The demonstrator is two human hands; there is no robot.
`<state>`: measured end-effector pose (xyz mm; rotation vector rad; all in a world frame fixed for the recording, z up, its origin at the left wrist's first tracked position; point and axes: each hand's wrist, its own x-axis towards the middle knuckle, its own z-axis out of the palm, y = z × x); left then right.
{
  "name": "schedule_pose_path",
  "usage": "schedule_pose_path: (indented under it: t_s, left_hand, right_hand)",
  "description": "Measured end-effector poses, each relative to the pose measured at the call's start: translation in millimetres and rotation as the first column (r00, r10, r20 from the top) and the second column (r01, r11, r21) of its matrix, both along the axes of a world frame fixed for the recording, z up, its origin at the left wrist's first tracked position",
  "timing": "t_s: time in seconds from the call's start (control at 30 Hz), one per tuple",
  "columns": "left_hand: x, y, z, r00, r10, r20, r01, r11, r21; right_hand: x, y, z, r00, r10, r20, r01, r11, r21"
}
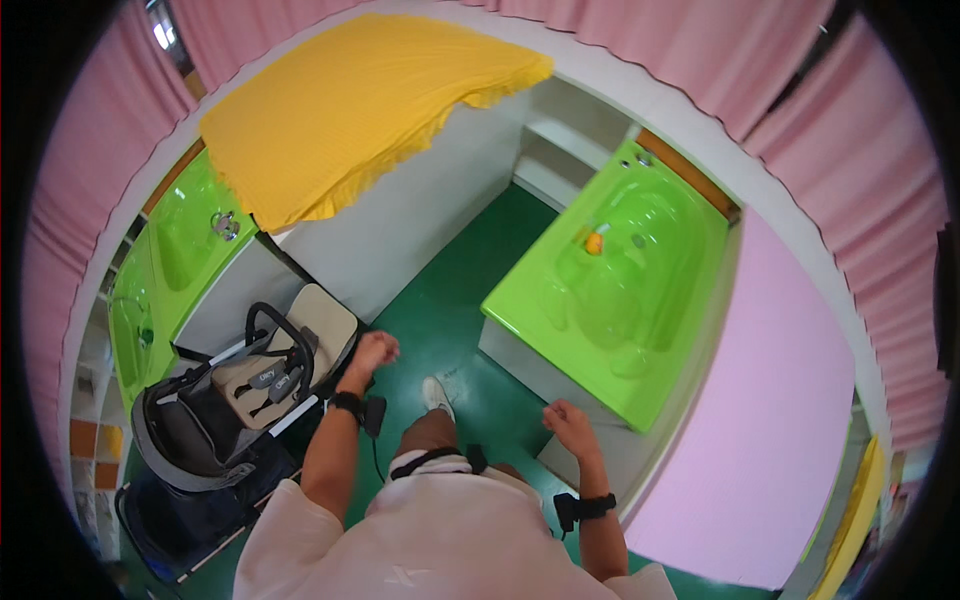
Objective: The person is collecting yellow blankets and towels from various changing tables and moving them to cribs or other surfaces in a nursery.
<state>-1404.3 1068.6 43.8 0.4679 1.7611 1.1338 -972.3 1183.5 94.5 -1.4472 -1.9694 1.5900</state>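
Observation:
My left hand (372, 352) is a loose fist, holding nothing, right beside the beige footrest of a grey and black baby stroller (235, 400) on my left. My right hand (570, 425) is also curled and holds nothing, hanging near the front corner of a bright green baby bathtub unit (620, 290) on my right. Both wrists wear black straps. One foot in a white shoe (436, 396) steps on the dark green floor between stroller and tub.
A yellow cloth (350, 105) covers a white counter ahead. A second green tub (180, 240) sits at the left. A small orange toy (594, 243) lies in the right tub. Pink curtains (850, 150) ring the room, and a pink panel (760, 420) stands at the right.

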Motion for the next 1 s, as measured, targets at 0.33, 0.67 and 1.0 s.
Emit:
schedule_pose_path:
  t_s: [0.33,0.67,1.0]
  left_hand:
    - [-227,73,48,0.768,0.535,0.351,-0.619,0.761,0.195]
    - [-329,126,-2,0.525,0.752,0.398,-0.786,0.608,-0.113]
    - [-215,79,83,0.643,0.423,-0.639,-0.537,0.843,0.017]
  right_hand:
    - [-211,111,-6,0.959,0.178,-0.219,-0.253,0.886,-0.389]
    - [-314,206,-16,0.885,0.439,-0.154,-0.461,0.874,-0.154]
    - [-405,230,8,0.844,0.535,-0.026,-0.523,0.834,0.177]
